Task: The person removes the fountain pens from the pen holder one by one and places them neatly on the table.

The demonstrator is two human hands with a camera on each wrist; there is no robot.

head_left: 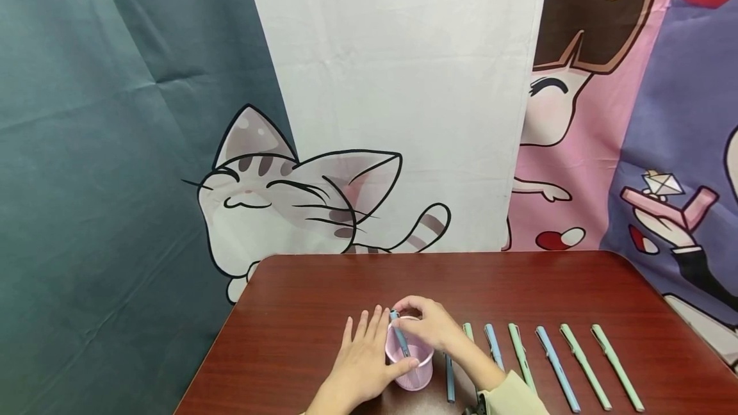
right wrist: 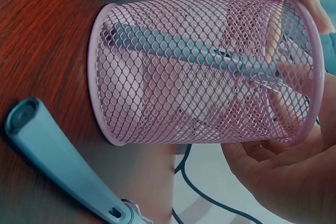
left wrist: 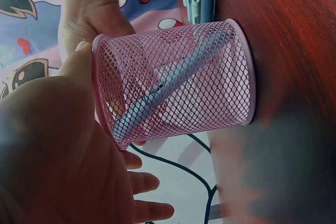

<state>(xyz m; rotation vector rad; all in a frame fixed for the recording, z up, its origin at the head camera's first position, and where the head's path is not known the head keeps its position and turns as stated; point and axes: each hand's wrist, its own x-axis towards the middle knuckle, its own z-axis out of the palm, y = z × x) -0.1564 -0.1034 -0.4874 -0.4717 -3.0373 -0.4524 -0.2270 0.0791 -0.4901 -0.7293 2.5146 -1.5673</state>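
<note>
A pink mesh pen cup (head_left: 419,378) stands upright on the table. Inside it a blue pen (head_left: 401,340) leans, its lower end down at the cup's base and its capped end at the rim. My right hand (head_left: 432,327) reaches over the cup from the right, pinching the pen's upper end between thumb and fingers. Along the cup's left side lies my left hand (head_left: 363,364), fingers straight and spread, its thumb across the near rim. The left wrist view shows the left thumb (left wrist: 79,61) against the rim of the cup (left wrist: 251,77).
Right of the cup another blue pen (head_left: 450,380) lies on the brown table (head_left: 323,280). Several green and blue pens (head_left: 585,364) lie in a row further right, partly behind the right forearm. A cartoon-printed cloth (head_left: 403,82) hangs behind the table.
</note>
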